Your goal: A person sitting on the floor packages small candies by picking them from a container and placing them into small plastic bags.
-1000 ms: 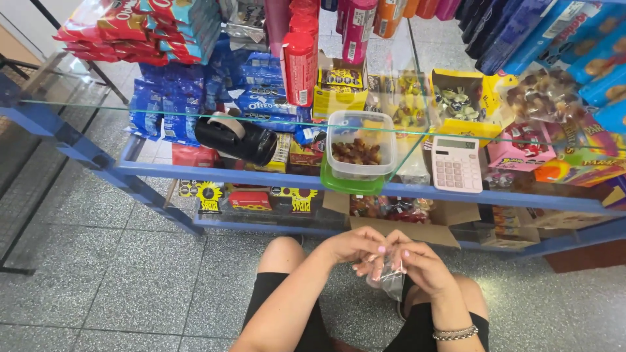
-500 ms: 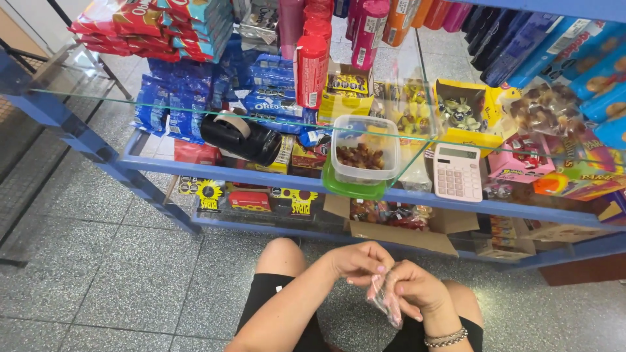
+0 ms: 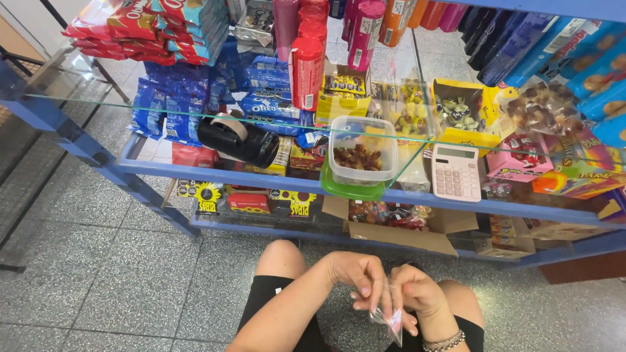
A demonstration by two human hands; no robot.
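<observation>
Small clear plastic bag hangs low in front of the person's lap, over the speckled floor, its mouth gathered up between both hands so that the body of it, with something pinkish inside, dangles free below. Holding it by the top like this seems to keep the contents at the bottom. The left hand comes in from the bent left forearm with the wrist turned down, thumb and fingertips pinching the bag's upper edge, the other fingers curled loosely. The right hand, a beaded bracelet at its wrist, meets it from the other side, fingers pressed together on the same gathered top. Just ahead on the glass shelf sit a clear tub of dark sweets on a green lid, a black tape dispenser and a pink calculator, all within reach but untouched
</observation>
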